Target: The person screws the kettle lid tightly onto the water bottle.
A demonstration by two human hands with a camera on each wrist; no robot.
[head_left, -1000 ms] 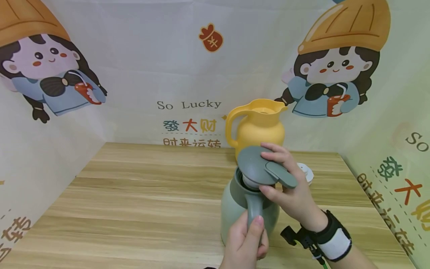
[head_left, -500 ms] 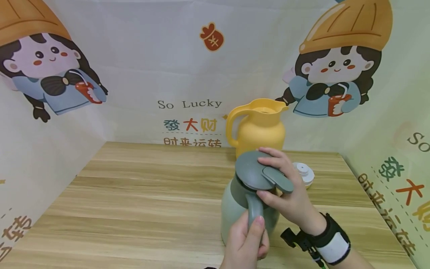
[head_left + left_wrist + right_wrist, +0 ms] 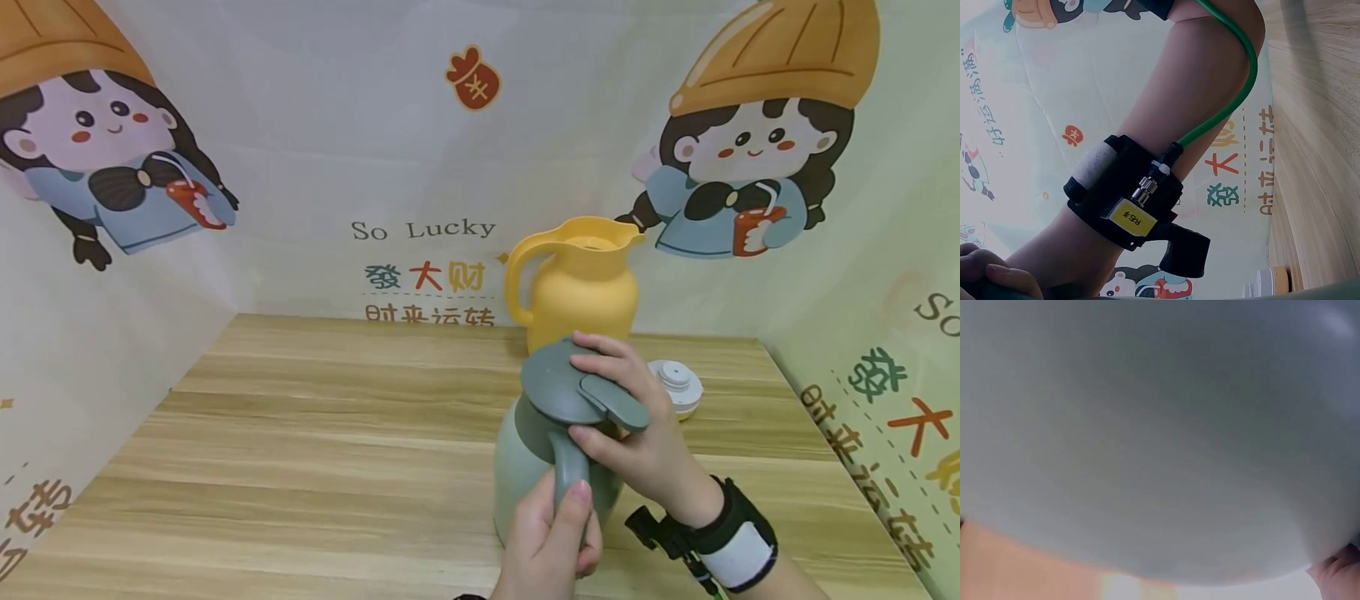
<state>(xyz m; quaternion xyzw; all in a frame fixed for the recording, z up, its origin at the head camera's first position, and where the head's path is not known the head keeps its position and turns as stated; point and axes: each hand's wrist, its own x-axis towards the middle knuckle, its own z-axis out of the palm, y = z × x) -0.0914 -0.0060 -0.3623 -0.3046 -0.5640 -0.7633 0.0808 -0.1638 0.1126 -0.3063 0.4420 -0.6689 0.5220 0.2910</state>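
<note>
A pale green insulated jug (image 3: 517, 475) stands upright near the front of the table, its curved side filling most of the right wrist view, blurred. My left hand (image 3: 543, 533) grips the jug's handle (image 3: 572, 467), thumb on top. The grey-green lid (image 3: 555, 383) sits on the jug's mouth, and my right hand (image 3: 652, 425) holds it from the right, with the thumb at the near edge and fingers over the far side. A lever (image 3: 615, 402) on the lid points right and toward me, off to the right of the handle. The mouth under the lid is hidden.
Behind the green jug stands a yellow jug (image 3: 581, 292) with its top uncovered. To its right lies a round white lid-like piece (image 3: 677, 387) with a yellow underside, partly behind my right hand. Printed cloth walls (image 3: 315, 167) enclose the wooden table (image 3: 337, 433).
The lid has come down from a tilted position onto the jug's mouth and shifted slightly left with my right hand. The white piece behind shows more. My left hand stays on the handle.
</note>
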